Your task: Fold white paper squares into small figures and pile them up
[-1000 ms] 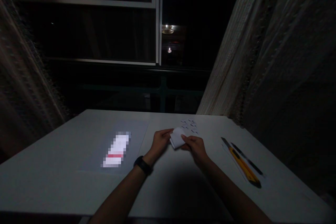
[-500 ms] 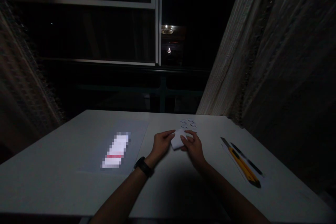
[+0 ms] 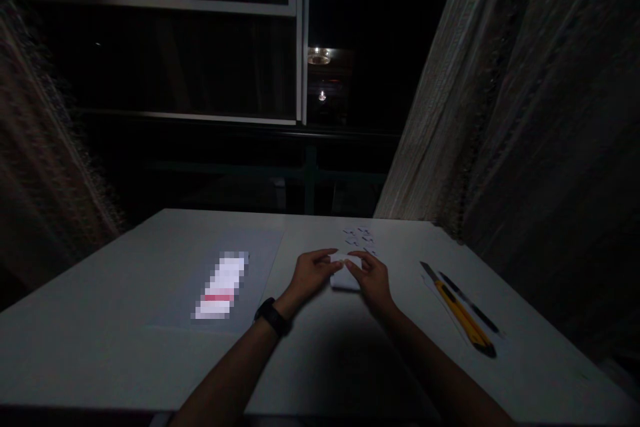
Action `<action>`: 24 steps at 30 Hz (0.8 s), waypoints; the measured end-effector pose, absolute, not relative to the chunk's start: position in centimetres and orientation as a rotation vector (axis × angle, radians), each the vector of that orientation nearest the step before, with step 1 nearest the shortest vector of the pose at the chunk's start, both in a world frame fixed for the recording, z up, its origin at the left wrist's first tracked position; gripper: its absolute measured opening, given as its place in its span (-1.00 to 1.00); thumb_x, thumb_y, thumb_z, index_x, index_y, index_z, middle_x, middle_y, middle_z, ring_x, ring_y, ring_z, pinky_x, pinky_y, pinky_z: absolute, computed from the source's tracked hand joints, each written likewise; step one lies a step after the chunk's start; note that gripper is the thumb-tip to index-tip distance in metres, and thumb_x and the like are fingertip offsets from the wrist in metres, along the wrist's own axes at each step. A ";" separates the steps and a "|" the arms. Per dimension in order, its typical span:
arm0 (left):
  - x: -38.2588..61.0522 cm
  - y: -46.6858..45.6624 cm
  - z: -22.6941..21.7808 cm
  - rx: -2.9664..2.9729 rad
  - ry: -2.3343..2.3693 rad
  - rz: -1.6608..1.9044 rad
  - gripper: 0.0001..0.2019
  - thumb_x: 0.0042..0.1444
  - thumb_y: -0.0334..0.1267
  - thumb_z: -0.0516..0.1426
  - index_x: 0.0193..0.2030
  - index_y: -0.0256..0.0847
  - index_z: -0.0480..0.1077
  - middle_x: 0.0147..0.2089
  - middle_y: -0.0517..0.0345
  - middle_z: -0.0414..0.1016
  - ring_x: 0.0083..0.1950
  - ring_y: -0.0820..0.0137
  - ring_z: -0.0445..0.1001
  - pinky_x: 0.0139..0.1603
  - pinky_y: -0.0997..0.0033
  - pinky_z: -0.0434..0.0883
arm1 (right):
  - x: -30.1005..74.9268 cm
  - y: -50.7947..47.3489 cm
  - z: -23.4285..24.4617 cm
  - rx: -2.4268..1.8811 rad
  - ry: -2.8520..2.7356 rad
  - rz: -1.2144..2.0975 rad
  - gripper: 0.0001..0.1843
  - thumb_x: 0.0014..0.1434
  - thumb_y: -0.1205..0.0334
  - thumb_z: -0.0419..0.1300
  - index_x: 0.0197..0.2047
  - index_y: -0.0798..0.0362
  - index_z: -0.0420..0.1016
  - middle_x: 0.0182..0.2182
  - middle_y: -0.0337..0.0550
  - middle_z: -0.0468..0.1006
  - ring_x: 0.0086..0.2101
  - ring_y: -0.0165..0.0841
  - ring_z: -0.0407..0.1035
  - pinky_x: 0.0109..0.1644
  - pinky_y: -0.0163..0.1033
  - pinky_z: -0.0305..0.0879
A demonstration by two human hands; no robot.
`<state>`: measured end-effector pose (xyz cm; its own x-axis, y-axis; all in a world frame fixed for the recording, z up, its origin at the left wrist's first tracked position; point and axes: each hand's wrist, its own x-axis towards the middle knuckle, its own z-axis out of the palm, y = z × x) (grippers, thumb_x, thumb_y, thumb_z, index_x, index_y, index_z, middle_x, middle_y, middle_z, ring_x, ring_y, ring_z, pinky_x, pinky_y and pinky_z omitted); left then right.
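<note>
A small folded piece of white paper (image 3: 345, 279) lies low over the white table (image 3: 115, 320), held between both hands. My left hand (image 3: 311, 276), with a dark watch on its wrist, pinches the paper's left edge with thumb and fingers. My right hand (image 3: 373, 280) pinches its right edge, fingers curled over the top. Just beyond the hands lie several tiny paper cut-outs (image 3: 360, 236).
A yellow utility knife (image 3: 463, 317) and a dark pen (image 3: 470, 311) lie to the right. A larger pale sheet (image 3: 175, 273) lies to the left, with a blurred card on it. Curtains hang on both sides, and a dark window is behind the table.
The paper has come down from a tilted, raised position to nearly flat on the table, and both hands have closed in over it.
</note>
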<state>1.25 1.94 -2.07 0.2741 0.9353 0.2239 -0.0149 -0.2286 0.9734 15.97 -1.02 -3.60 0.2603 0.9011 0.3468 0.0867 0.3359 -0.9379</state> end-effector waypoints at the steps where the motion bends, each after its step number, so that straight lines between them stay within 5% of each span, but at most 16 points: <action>1: 1.3 2.0 -2.1 1.497 0.878 1.146 -0.55 -0.24 -0.17 0.26 -0.16 -0.36 0.46 -0.58 0.20 0.35 -0.55 0.52 0.27 -0.50 0.52 0.20 | 15.9 -1.1 -3.6 -1.095 -1.167 0.743 -0.66 -0.18 0.01 0.28 -0.35 0.04 0.45 -0.41 -0.11 0.53 -0.33 -0.22 0.42 -0.29 -0.18 0.34; 7: 1.2 2.3 -2.6 1.493 0.904 1.172 -0.65 -0.25 -0.21 0.25 -0.26 -0.33 0.49 -0.60 0.25 0.29 -0.57 0.56 0.21 -0.54 0.55 0.15 | 16.3 -1.0 -3.9 -1.068 -1.223 0.841 -0.62 -0.14 0.06 0.27 -0.22 0.04 0.46 -0.38 -0.11 0.55 -0.38 -0.24 0.42 -0.37 -0.22 0.32; 15: 1.1 2.4 -2.7 1.493 0.899 1.162 -0.70 -0.21 -0.23 0.24 -0.29 -0.34 0.49 -0.45 0.04 0.47 -0.43 0.40 0.39 -0.43 0.47 0.29 | 16.8 -0.9 -3.7 -1.219 -1.386 0.585 -0.78 -0.11 0.13 0.24 -0.36 0.02 0.54 -0.55 -0.21 0.51 -0.58 -0.37 0.26 -0.49 -0.27 0.18; 24: 1.1 2.1 -2.3 1.519 0.907 1.163 -0.74 -0.19 -0.24 0.24 -0.31 -0.31 0.50 -0.47 0.09 0.50 -0.45 0.42 0.42 -0.43 0.49 0.32 | 16.8 -0.9 -3.8 -1.209 -1.400 0.575 -0.76 -0.11 0.12 0.24 -0.33 0.03 0.55 -0.49 -0.19 0.55 -0.52 -0.33 0.34 -0.44 -0.26 0.23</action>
<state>1.10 2.12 -2.34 0.2627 0.9364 0.2325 -0.0019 -0.2405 0.9707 16.76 -0.88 -3.79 0.1711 0.8896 0.4235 0.3356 0.3515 -0.8740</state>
